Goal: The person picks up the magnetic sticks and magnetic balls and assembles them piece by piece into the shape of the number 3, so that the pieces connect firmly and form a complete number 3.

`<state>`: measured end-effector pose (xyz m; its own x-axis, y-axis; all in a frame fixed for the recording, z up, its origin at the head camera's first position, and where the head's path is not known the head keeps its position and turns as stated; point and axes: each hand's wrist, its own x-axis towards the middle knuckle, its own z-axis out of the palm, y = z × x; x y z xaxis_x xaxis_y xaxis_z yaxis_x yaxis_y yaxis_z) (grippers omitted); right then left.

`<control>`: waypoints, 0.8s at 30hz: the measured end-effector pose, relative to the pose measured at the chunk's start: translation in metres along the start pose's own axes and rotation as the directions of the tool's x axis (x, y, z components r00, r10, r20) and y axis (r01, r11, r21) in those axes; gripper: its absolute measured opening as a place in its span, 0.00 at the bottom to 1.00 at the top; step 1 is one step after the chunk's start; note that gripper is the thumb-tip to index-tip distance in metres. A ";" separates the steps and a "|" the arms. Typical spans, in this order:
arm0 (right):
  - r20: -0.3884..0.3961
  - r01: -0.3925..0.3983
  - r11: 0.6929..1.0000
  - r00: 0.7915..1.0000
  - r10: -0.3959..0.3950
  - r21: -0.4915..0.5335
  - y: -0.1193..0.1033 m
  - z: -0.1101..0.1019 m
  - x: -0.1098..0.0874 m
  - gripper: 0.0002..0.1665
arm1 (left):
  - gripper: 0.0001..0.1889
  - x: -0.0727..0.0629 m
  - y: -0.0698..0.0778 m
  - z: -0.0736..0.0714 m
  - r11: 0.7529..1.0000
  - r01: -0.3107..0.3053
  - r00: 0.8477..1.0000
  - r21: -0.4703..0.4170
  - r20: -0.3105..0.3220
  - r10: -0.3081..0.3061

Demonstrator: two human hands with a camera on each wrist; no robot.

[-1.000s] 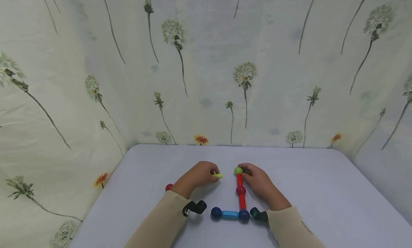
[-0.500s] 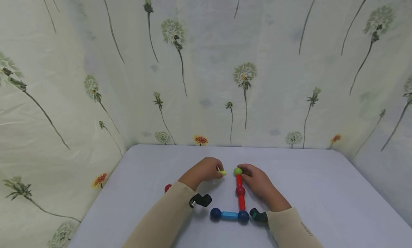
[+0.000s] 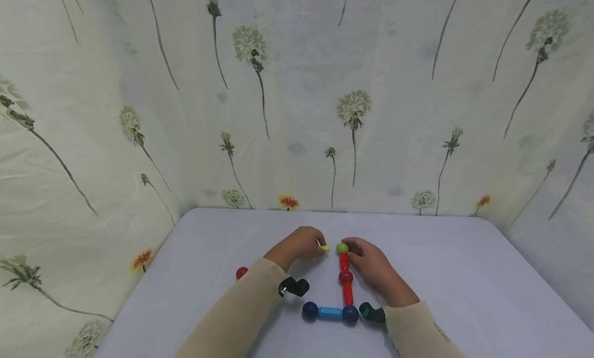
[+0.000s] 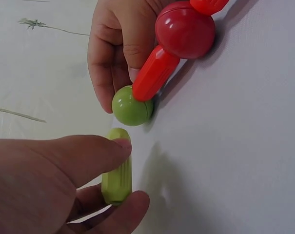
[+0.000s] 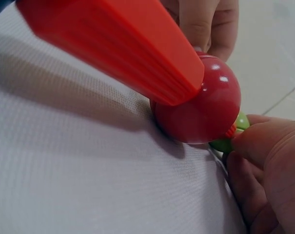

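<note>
My left hand pinches a short yellow-green magnetic rod between thumb and fingers. One tip of the rod points at the green ball, with a small gap between them. That ball ends a chain of magnetic balls and rods, and my right hand pinches it at the thumb and fingertips. From the green ball the chain runs toward me through a red rod, a red ball and a second red rod to a dark blue ball. There it turns left along a light blue rod to another dark blue ball.
A separate red ball shows beyond my left forearm, partly covered by the sleeve. Everything lies on a white table. Behind its far edge hangs a cloth printed with dandelions. Each wrist carries a small black camera.
My left hand has moved right and slightly away from me, bringing the yellow-green rod close to the green ball. The right hand keeps its hold on the ball.
</note>
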<state>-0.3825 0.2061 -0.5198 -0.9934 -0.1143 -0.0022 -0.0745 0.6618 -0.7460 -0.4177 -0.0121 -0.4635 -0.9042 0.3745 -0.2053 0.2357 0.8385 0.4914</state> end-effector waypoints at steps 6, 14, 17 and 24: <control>0.001 0.008 1.000 1.000 -0.008 -0.001 0.000 0.001 -0.001 0.24 | 0.05 -0.002 0.006 0.004 0.999 -0.043 0.999 0.004 0.032 0.043; 0.003 0.006 1.000 1.000 -0.006 -0.008 0.000 -0.002 -0.001 0.24 | 0.06 0.002 0.008 0.006 1.000 -0.016 1.000 -0.011 0.011 0.016; -0.001 0.002 1.000 1.000 -0.002 -0.004 0.000 -0.001 -0.001 0.24 | 0.07 0.005 0.007 0.006 1.000 -0.019 1.000 0.011 -0.006 0.019; 0.002 0.004 1.000 1.000 -0.004 0.004 0.002 0.000 0.000 0.23 | 0.10 0.008 0.003 0.009 0.999 -0.034 0.999 0.024 -0.037 0.035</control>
<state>-0.3830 0.2073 -0.5208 -0.9929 -0.1185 -0.0003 -0.0784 0.6586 -0.7484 -0.4207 -0.0028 -0.4714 -0.9082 0.3883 -0.1564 0.2747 0.8347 0.4772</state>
